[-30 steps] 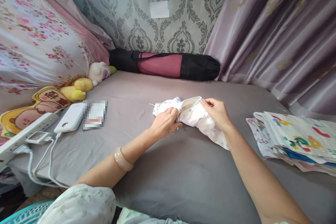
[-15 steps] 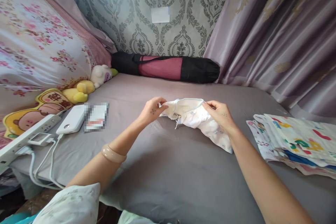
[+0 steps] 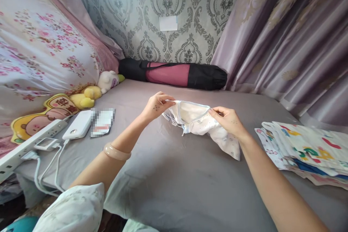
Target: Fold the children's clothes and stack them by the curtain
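Note:
A small white baby garment [image 3: 202, 121] with pale blue trim, tiny prints and thin ties is stretched between my two hands above the grey bed sheet. My left hand [image 3: 158, 108] pinches its trimmed edge at the left, thumb against fingers. At the other end of that edge, my right hand [image 3: 228, 119] grips the cloth between thumb and fingers. A sleeve-like part hangs down beside my right wrist, and the ties dangle near the middle. The inside of the garment shows between the hands.
On the right lies a stack of folded printed cloths [image 3: 312, 148]. To the left are a power strip [image 3: 32, 145] with cables, a white power bank [image 3: 77, 125], a blurred flat item [image 3: 102, 123] and plush toys [image 3: 88, 96]. A black and pink rolled bag [image 3: 168, 74] lies along the wall.
The garment's trimmed edge is pulled straighter and wider open, and its ties show more. My left hand has risen slightly. The view has shifted a little.

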{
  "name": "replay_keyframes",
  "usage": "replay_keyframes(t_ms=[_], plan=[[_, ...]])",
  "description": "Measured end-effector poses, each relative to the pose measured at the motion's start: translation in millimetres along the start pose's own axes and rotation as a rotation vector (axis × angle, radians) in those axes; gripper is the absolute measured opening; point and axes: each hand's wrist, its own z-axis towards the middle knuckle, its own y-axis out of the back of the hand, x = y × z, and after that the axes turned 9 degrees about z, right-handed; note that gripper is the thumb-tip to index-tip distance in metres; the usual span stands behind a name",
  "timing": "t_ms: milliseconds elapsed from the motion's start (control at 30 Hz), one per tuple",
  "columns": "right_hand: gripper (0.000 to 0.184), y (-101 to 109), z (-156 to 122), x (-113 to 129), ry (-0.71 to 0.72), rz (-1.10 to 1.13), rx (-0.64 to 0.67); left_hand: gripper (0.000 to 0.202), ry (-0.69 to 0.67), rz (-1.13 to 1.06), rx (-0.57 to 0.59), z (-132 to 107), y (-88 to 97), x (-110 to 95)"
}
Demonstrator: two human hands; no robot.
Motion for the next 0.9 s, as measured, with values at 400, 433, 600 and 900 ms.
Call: replay_keyframes(t_ms=[400, 433, 600, 900], plan=[[0.043, 17, -3, 25, 0.012, -0.105, 0.175, 0.029, -0.068, 0.136, 0.063, -1, 42.2, -23], [0.043, 19, -3, 29, 0.023, -0.129, 0.177, 0.03, -0.073, 0.16, 0.074, -1, 47.6, -26], [0.04, 29, 6, 61, 0.17, -0.308, 0.06, 0.029, -0.097, 0.234, 0.001, 5, 71.8, -46], [0.033, 29, 36, 97, 0.492, -0.681, -0.199, 0.021, -0.081, 0.483, -0.192, 44, 75.3, -51]])
